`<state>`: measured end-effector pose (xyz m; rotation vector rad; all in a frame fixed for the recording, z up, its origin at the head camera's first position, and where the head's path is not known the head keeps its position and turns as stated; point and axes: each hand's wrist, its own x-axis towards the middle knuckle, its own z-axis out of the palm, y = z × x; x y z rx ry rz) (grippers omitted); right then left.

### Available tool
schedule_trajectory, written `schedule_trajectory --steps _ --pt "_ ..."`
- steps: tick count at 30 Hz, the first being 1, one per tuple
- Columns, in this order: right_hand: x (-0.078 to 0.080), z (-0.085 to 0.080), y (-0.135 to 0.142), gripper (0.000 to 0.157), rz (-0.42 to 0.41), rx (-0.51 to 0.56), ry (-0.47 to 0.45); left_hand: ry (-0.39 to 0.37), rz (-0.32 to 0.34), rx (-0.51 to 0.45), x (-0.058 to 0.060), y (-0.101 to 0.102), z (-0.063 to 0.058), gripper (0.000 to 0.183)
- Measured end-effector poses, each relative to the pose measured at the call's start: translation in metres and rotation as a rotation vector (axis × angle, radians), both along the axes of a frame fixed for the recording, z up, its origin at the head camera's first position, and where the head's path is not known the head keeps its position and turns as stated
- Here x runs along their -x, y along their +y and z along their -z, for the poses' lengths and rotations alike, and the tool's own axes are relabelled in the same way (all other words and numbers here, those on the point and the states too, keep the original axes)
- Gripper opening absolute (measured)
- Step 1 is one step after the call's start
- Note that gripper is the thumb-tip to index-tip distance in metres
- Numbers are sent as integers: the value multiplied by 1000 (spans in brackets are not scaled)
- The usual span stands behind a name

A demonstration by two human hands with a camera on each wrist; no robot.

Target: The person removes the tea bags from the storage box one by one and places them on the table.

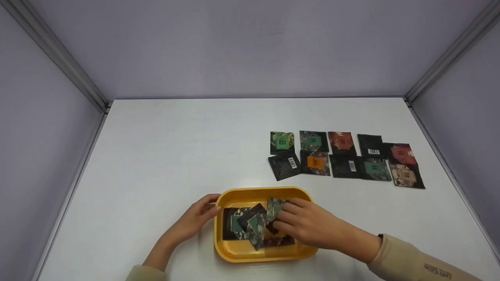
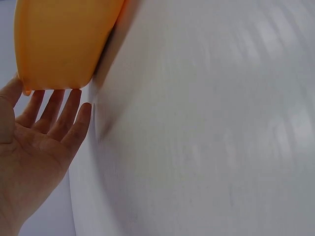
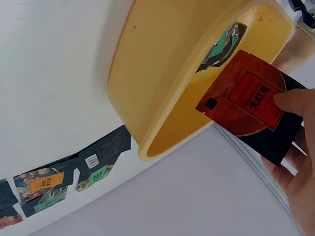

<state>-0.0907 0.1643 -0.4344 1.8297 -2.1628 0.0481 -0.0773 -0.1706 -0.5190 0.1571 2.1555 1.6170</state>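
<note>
A yellow plastic tray [image 1: 265,257] stands near the front of the white table with several dark packets in it, printed green and overlapping. My left hand [image 1: 195,216] is at its left end. In the left wrist view the fingers [image 2: 71,110] of that hand are fairly straight and touch the tray's outer wall [image 2: 64,44], with the thumb at the rim. Over the tray's right part, my right hand [image 1: 308,224] pinches a red-and-black sachet [image 3: 231,93] between thumb and fingers. A green-printed packet [image 1: 274,207] shows beside its fingertips in the head view.
Two rows of flat sachets lie behind the tray to the right, among them a green one [image 1: 282,143], an orange-labelled one [image 1: 315,162] and a red one [image 1: 341,143]. Some show barcoded backs. Pale walls [image 1: 250,50] enclose the table [image 1: 164,148] at back and sides.
</note>
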Motion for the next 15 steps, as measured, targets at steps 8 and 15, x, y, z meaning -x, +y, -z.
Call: schedule_trajectory --steps 8,15 --pt "4 2 19 48 136 137 -39 7 6 -9 0 0 0 46" --pt "9 2 35 46 239 216 -59 3 5 -17 -1 0 1 47"
